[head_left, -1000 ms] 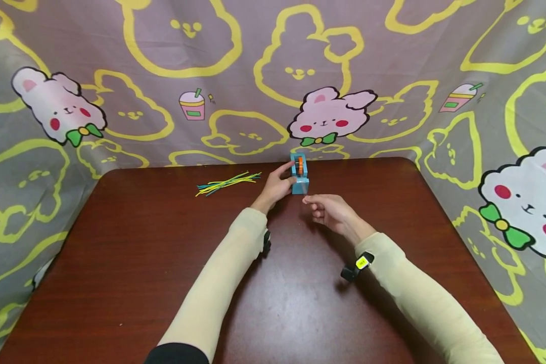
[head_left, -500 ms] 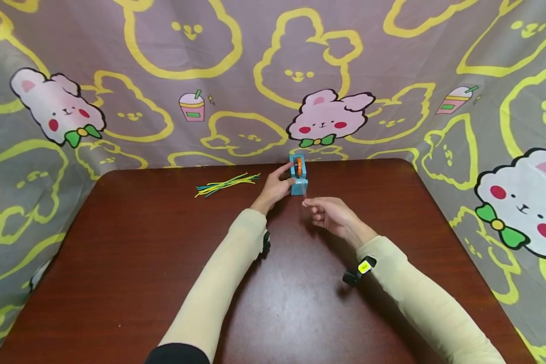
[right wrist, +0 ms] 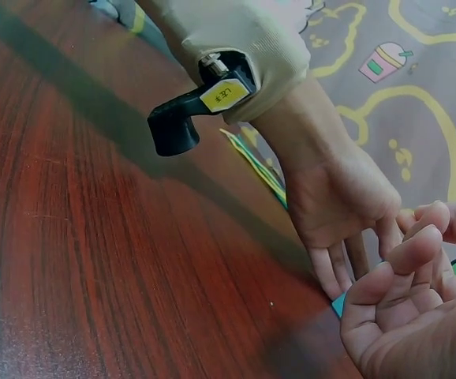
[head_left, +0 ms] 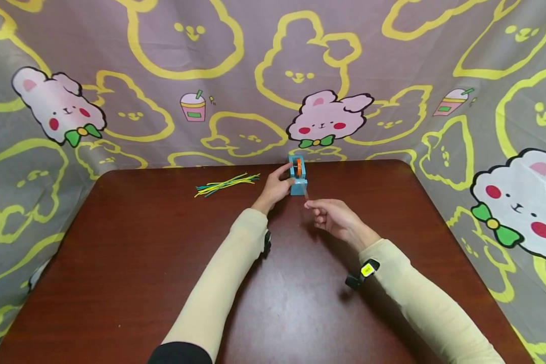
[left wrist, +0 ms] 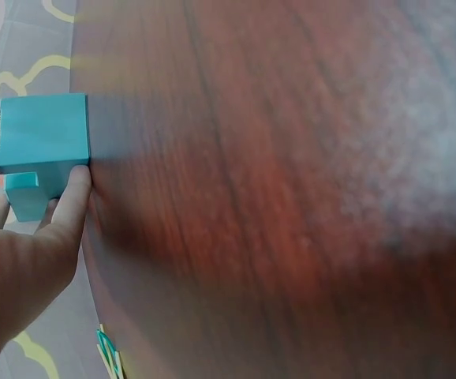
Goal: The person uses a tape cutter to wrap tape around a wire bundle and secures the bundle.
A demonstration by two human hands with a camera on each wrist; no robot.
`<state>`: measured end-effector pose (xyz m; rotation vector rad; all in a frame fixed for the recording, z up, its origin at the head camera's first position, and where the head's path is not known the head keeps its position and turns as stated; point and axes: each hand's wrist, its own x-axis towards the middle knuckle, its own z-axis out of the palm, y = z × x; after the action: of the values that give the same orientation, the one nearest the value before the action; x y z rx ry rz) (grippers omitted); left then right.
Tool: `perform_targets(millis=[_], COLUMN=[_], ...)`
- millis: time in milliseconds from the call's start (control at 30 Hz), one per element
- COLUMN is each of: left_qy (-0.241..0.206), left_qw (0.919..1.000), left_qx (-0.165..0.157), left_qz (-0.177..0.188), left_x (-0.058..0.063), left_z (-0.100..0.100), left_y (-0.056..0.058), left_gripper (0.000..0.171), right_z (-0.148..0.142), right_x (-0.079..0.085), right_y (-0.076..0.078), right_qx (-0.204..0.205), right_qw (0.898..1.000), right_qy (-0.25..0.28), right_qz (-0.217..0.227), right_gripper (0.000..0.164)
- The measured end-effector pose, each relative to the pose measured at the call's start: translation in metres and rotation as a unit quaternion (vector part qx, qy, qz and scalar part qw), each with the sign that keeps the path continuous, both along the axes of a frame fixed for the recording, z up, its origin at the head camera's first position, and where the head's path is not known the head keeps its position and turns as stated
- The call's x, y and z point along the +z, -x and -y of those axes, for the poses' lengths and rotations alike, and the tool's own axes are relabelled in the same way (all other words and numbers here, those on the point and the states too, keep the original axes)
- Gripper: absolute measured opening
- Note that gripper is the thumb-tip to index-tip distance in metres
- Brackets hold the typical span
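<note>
The blue tape dispenser [head_left: 298, 189], upper centre of the head view, is gripped between parted fingers of the left hand [head_left: 275, 189]; the right hand [head_left: 336, 216], fingers closed, pinches the clear tape [head_left: 306, 193]. Drawing tape seems in hand; next calls for steady bracing.

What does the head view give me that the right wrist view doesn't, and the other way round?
Only head: the orange roll in the blue dispenser, and the clear strip running faintly to the right hand. Only right wrist: the yellow label on the left wrist's black camera. Both: both hands, including the left hand, thin sticks, brown table and patterned cloth; the dispenser too, though just a sliver in the right wrist view.
</note>
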<state>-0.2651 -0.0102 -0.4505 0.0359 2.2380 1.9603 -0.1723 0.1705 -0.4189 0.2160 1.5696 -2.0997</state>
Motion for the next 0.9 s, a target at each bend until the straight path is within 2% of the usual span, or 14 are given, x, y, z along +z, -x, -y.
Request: perform_targets(millis=[233, 467, 900], left_qy=[0.021, 0.025, 0.027], left_qw=[0.9998, 0.9997, 0.9996], left_qx=[0.004, 0.003, -0.003], left_qz=[-0.001, -0.002, -0.011], left_x=[0.0, -0.003, 0.0], left_z=[0.0, 0.0, 0.0], left_y=[0.002, 0.002, -0.001], left_gripper=[0.053, 0.052, 0.051], right_z=[0.001, 0.002, 0.005], right_x=[0.0, -0.002, 0.0], right_y=[-0.001, -0.005, -0.015], right_qx=[0.003, -0.001, 0.008], right_qw=[1.0, 1.0, 1.0], right_qy=[0.004, 0.0, 0.0], right_qz=[0.002, 0.0, -0.012], right_gripper=[0.019, 0.017, 0.017])
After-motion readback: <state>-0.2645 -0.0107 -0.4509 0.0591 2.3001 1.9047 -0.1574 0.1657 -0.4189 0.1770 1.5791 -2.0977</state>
